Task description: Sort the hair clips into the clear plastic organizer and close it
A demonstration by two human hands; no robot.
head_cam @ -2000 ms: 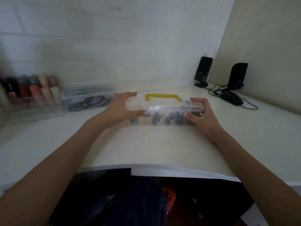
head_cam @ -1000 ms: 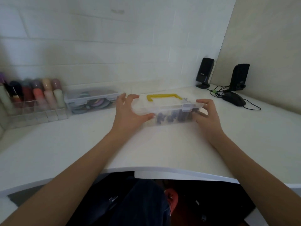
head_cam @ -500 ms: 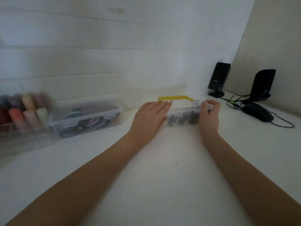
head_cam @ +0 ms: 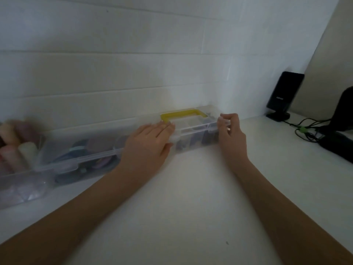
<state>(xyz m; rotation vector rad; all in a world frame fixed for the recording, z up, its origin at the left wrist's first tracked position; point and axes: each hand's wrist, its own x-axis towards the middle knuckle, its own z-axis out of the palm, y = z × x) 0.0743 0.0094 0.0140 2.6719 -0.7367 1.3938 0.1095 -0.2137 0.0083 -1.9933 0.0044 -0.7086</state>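
Note:
The clear plastic organizer with a yellow handle stands against the back wall, its lid down. Dark hair clips show through its front wall. My left hand lies flat against the organizer's left end, fingers stretched onto the lid. At the right front corner my right hand curls its fingers around the edge, over the right latch. The left part of the organizer is hidden behind my left hand.
A second clear box with coloured items sits just left of the organizer, touching my left hand. Blurred bottles stand at far left. Two black speakers, cables and a black mouse occupy the right. White desk surface lies in front.
Both hands have pushed the organizer away from the desk's front edge to the back wall. The camera has moved forward and closer with it.

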